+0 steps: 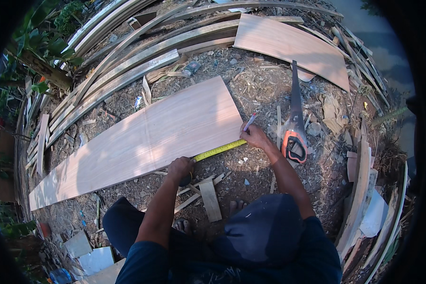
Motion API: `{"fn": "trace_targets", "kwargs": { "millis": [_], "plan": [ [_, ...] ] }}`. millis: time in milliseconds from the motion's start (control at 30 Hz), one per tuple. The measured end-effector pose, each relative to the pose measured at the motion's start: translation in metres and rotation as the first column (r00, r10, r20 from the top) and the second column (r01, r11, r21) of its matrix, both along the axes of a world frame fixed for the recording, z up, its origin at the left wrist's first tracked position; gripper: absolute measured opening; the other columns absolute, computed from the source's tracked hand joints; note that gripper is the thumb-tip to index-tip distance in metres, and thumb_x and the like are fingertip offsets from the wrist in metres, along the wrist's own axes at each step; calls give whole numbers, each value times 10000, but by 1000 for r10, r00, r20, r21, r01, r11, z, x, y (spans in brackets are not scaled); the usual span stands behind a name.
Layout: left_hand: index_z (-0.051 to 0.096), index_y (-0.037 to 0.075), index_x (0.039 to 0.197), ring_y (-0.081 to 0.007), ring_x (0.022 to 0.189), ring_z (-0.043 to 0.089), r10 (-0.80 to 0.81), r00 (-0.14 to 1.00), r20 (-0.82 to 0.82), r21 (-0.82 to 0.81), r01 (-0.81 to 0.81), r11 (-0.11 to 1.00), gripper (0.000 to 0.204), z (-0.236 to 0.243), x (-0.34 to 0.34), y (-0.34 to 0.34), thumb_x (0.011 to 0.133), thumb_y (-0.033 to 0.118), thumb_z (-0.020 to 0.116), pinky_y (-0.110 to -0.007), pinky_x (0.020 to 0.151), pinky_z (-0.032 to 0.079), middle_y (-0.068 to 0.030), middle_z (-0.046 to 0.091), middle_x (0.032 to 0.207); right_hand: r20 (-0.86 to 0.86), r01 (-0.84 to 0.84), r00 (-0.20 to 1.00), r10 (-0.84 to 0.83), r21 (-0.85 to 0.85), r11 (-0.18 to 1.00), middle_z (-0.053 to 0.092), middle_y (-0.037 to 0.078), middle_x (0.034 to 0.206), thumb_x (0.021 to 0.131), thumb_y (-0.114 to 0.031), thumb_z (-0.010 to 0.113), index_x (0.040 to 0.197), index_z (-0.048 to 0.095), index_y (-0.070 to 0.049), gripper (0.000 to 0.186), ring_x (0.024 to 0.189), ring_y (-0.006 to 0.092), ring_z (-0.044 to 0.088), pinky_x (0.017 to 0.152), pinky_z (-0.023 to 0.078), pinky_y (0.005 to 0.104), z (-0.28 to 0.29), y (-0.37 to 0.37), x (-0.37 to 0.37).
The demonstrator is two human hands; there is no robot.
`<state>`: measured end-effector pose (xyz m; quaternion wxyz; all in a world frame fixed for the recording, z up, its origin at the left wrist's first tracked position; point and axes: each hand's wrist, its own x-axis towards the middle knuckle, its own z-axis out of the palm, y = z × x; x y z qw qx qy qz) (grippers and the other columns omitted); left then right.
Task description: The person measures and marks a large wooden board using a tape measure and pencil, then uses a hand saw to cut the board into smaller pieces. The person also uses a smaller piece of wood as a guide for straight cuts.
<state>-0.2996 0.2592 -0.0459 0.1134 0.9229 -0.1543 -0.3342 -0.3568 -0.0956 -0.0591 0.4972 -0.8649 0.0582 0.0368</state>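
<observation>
A long pale plywood board (146, 142) lies on the ground in front of me. My left hand (181, 168) grips a tape measure case at the board's near edge. The yellow tape (220, 149) runs along that edge to the board's right corner. There my right hand (255, 137) pins the tape's end and holds a pen (249, 121), its tip at the corner.
A handsaw (294, 123) with an orange and black handle lies on the ground right of my right hand. A second plywood sheet (293, 47) lies at the back right. Long planks (128, 61) stack at the back left. Wood offcuts (209, 199) and chips litter the ground near my feet.
</observation>
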Motion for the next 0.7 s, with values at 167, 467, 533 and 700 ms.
{"fn": "trace_targets", "kwargs": {
  "millis": [167, 467, 533, 700],
  "plan": [
    [736, 125, 906, -383, 950, 664, -3, 1000, 11, 17, 3, 1000, 497, -2, -1, -1, 944, 543, 470, -478, 860, 503, -179, 711, 955, 31, 1, 1000, -2, 37, 999, 624, 69, 741, 854, -147, 585, 856, 570, -18, 130, 705, 164, 585, 657, 467, 332, -3, -1, -1],
    [750, 144, 887, -370, 946, 668, 14, 1000, -8, 14, -14, 1000, 483, -1, 0, -1, 944, 538, 477, -472, 862, 504, -176, 714, 938, -27, 8, 1000, -8, 21, 1000, 610, 63, 751, 862, -153, 575, 865, 570, -17, 136, 733, 163, 591, 683, 468, 331, 1, 0, -1],
    [750, 140, 888, -368, 945, 669, 21, 1000, -11, 13, -21, 1000, 486, 0, -1, -1, 944, 539, 478, -472, 863, 503, -181, 713, 937, -20, -4, 1000, 4, 4, 1000, 606, 61, 757, 865, -157, 571, 867, 570, -14, 143, 743, 166, 592, 690, 469, 333, 3, -2, -2],
    [743, 127, 925, -371, 935, 668, -5, 1000, -4, -14, 5, 1000, 497, -4, 0, 5, 949, 540, 467, -464, 864, 504, -185, 712, 947, 27, 297, 949, -314, 251, 921, 604, 64, 765, 869, -155, 561, 909, 602, -19, 147, 730, 167, 577, 678, 460, 326, -11, -2, -21]
  ]
}}
